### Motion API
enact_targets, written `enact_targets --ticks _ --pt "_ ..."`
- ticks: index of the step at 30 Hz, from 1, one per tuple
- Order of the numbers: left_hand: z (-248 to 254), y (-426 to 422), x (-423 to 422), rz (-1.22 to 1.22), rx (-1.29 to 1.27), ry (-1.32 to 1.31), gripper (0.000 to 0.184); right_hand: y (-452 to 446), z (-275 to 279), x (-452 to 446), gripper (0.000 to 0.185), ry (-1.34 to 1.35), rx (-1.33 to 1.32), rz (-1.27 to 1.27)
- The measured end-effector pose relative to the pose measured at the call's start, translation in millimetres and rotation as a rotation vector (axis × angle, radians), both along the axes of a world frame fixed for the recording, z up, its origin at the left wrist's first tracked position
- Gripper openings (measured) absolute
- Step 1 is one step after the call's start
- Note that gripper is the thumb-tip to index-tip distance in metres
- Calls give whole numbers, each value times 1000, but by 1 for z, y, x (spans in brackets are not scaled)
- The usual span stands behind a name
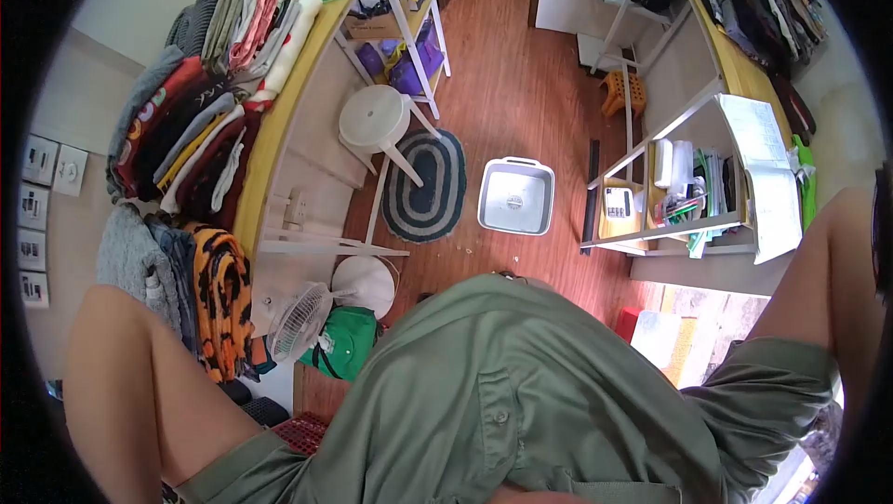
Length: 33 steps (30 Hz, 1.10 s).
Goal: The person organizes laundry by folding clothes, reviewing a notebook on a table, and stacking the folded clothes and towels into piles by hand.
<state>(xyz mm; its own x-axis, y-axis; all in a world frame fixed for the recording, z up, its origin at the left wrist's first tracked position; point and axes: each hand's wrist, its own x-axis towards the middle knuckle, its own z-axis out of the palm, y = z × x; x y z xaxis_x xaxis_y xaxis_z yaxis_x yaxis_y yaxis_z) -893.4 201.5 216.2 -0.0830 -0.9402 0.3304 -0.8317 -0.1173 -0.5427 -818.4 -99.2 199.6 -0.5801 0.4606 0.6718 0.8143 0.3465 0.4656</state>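
Observation:
Neither of my hands shows. My left arm (149, 374) is bent at the elbow at the left edge, beside folded clothes, and its forearm runs down out of view. On the right, my bent right arm (809, 271) reaches the dark edge of the picture, where a dark strip lies against it that I cannot make out. My green shirt (502, 383) fills the lower middle. Ahead on the wooden floor (502, 86) sits a grey-white plastic basin (515, 197), with nothing visible in it but a drain-like mark at its bottom.
A white stool (374, 119) stands by an oval striped rug (424, 186). Folded clothes (209, 113) line the left shelf (307, 86). A fan (302, 323) and green bag (344, 341) are below. At right, a rack (670, 225) holds papers; an orange stool (623, 93) stands behind.

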Motion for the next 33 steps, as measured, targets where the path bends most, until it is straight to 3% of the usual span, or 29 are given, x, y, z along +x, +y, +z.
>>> enact_targets --ticks 8,12,14,15,18,21,22,23,24,25,26,29,30,31,33 --pt "3 -11 1 -109 -221 -185 56 -34 2 -3 58 26 259 24" --pt "-8 -13 -10 -189 -560 -485 56 -54 -6 -4 61 -77 760 79" --pt "-33 -3 -6 -168 -814 -517 56 -57 -18 23 62 -107 1147 35" --pt "-55 4 0 -134 -918 -455 56 -57 -28 40 62 -108 1155 50" --pt "-140 29 62 281 -1225 -216 51 -47 -91 99 58 586 1171 47" --pt "-262 55 130 958 -1330 437 53 -3 -188 147 51 1186 743 -211" --pt "-312 63 137 1085 -1367 707 55 30 -194 145 38 1368 501 -378" --pt "-375 74 143 1060 -1601 1039 54 40 -215 158 28 1611 234 -425" --pt "-410 84 139 1210 -1402 1011 52 49 -236 174 24 1768 -40 -464" --pt "-435 95 134 1343 -1193 974 50 65 -254 187 24 1977 -151 -328" --pt "-460 101 135 1396 -1192 979 47 81 -277 202 24 2001 -172 -259" --pt "-462 118 184 1435 -1230 1209 39 129 -293 257 24 2015 -376 -297" --pt "-460 128 210 1320 -1255 1306 34 149 -293 278 25 2000 -425 -325" --pt "-459 141 238 1254 -1198 1428 35 173 -295 302 25 1998 -424 -326" --pt "-438 165 289 1186 -1027 1431 38 219 -295 347 24 2029 -475 -305"
